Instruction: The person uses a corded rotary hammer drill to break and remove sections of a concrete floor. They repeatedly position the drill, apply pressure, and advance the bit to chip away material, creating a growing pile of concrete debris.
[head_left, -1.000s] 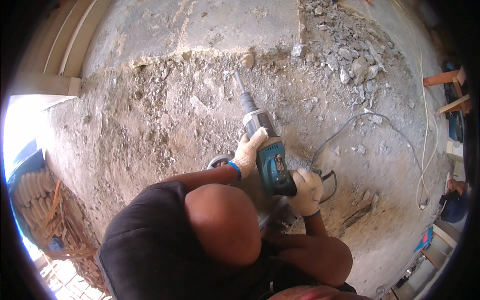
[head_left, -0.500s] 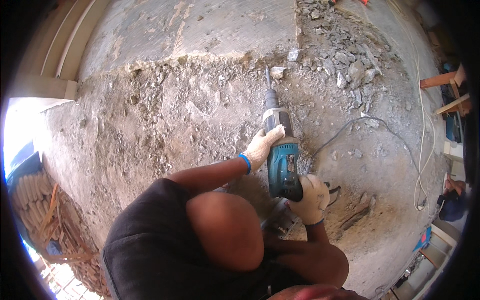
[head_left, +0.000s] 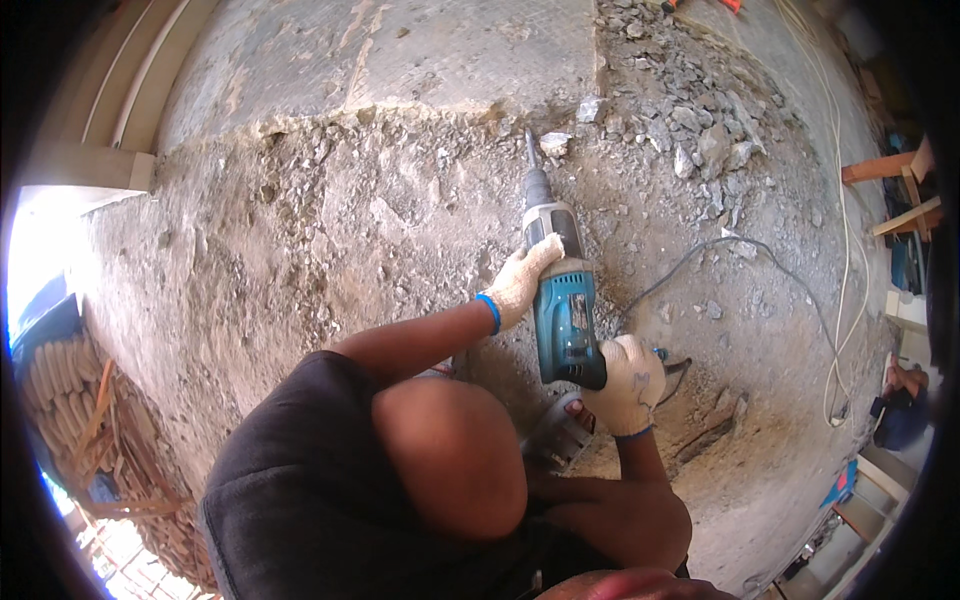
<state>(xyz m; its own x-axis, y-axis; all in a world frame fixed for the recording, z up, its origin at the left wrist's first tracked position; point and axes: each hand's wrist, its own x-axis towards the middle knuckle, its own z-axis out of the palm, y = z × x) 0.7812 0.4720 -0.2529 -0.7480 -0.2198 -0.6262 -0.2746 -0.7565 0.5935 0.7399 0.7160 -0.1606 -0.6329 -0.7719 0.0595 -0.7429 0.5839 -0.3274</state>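
Observation:
A teal and grey demolition hammer (head_left: 566,325) lies lengthwise before me, its chisel bit (head_left: 532,152) aimed away at the broken edge of the concrete slab (head_left: 450,75). Around its front housing my left hand (head_left: 522,282), in a white knit glove with a blue cuff, is closed. My right hand (head_left: 628,385), gloved too, grips the rear handle, which it mostly hides. The bit's tip touches the rubble by the slab edge, just left of a pale stone chunk (head_left: 555,145).
Broken concrete (head_left: 710,140) is heaped at the far right. A dark power cord (head_left: 770,250) loops right of the hammer, near a pale cable (head_left: 845,260). Wood scraps (head_left: 130,450) lie at the lower left. Another person (head_left: 905,400) is at the right edge.
The hammer has shifted slightly forward and left, its bit leaning a little more to the left. Both hands have kept their hold, the left moving along with the tool.

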